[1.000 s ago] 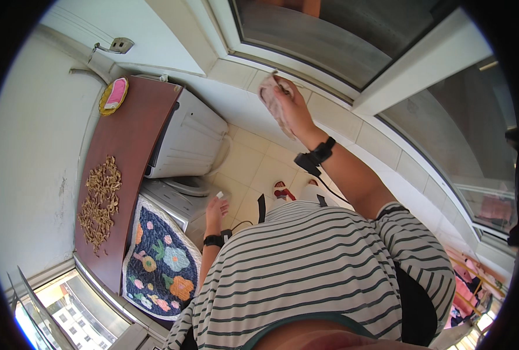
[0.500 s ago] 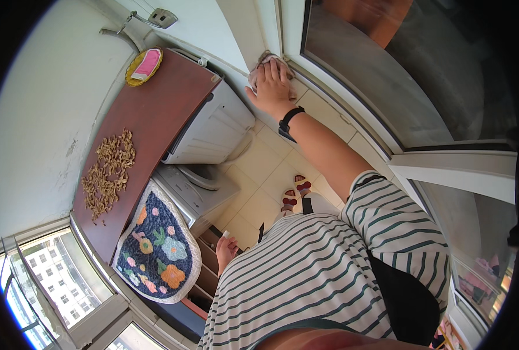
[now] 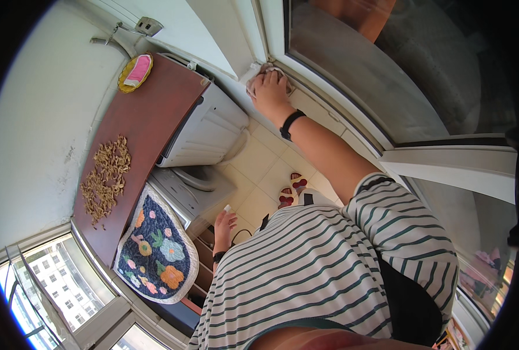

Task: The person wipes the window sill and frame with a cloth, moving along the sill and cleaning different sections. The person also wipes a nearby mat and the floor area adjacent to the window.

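Right hand [image 3: 269, 88] clenched on crumpled cloth [image 3: 258, 74] against white door frame [image 3: 329, 111] — cloth bunched, long axis unclear; left hand [image 3: 224, 224] loosely open — small white object at fingertips.

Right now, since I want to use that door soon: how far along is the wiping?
In hand: the right hand presses a cloth against the white door frame near its lower corner. The left hand hangs free. What is already wiped cannot be told; the glass looks hazy, possibly undone.
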Motion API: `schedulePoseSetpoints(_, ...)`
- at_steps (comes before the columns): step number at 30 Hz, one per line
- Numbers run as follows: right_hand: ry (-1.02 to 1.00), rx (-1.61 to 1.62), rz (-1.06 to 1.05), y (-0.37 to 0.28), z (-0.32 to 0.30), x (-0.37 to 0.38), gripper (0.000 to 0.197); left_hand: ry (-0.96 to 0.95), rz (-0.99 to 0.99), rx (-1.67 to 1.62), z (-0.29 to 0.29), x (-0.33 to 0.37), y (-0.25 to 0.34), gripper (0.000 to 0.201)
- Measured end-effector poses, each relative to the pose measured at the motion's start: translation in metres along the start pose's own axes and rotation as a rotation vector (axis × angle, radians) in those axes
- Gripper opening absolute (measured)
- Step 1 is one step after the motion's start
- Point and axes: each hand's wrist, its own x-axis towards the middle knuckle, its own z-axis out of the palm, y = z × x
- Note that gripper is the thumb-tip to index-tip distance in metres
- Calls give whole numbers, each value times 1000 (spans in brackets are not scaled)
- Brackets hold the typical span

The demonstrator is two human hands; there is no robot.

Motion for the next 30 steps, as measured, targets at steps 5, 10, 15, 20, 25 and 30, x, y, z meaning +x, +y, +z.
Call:
schedulePoseSetpoints(5,98,-14,-81,4,15,-6,76,26,-67,26,2,-5,-20,53)
schedulePoseSetpoints(10,168,83,-29,-15,35,29,81,94,-147,29,3,-14,-32,52)
schedulePoseSetpoints(15,152,1,-20,-4,37,18,48,47,-91,37,5,-9,-15,46)
schedulePoseSetpoints(20,270,-52,-4,28,17,-46,44,-1,-43,43,7,10,9,51)
schedulePoseSetpoints(25,200,173,3,41,5,-53,47,27,-29,76,17,18,9,47)
schedulePoseSetpoints(30,393,231,15,3,20,13,61,-9,-41,110,14,19,4,47)
